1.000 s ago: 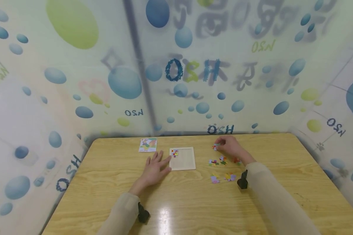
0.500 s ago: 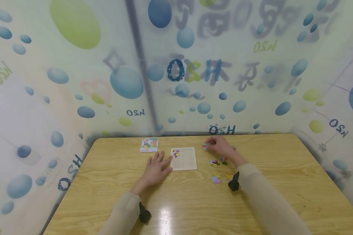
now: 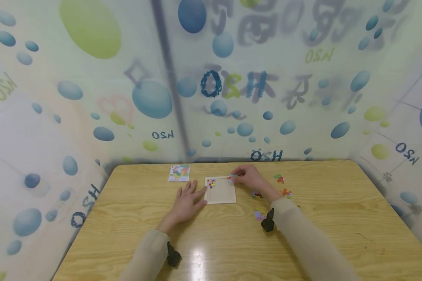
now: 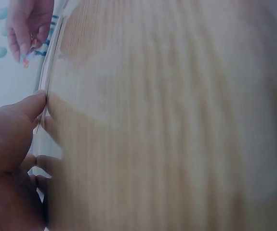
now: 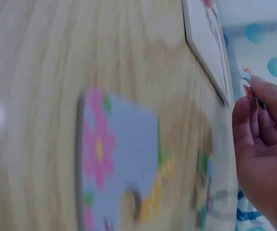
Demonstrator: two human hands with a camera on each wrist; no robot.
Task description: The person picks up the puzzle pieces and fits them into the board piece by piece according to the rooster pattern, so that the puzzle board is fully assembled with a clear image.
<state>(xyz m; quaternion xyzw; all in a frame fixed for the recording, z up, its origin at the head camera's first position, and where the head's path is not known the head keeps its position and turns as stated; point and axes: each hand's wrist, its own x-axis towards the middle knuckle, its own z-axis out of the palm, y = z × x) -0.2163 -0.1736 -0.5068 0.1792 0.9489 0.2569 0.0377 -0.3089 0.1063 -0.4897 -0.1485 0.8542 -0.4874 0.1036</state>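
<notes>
My right hand [image 3: 249, 177] pinches a small colourful jigsaw puzzle piece [image 3: 231, 178] over the far right corner of a square wooden puzzle tray [image 3: 220, 194]. In the right wrist view the same puzzle piece [image 5: 246, 74] sticks out between thumb and fingertips. At the tray's far left corner lies a placed, multicoloured puzzle piece [image 3: 211, 183]. The left hand [image 3: 185, 203] rests spread on the table, its thumb and forefinger touching the tray's left side. In the left wrist view that thumb [image 4: 32, 105] meets the tray's edge.
A square picture card [image 3: 179, 173] lies behind the left hand. Loose puzzle pieces lie to the right, among them a red one [image 3: 286, 192], a green and red one [image 3: 279, 178] and a lilac one with a pink flower [image 5: 121, 144]. A printed wall stands behind the table.
My right hand has carried the puzzle piece leftward from the loose pieces to the tray's far right corner. The left hand has stayed beside the tray.
</notes>
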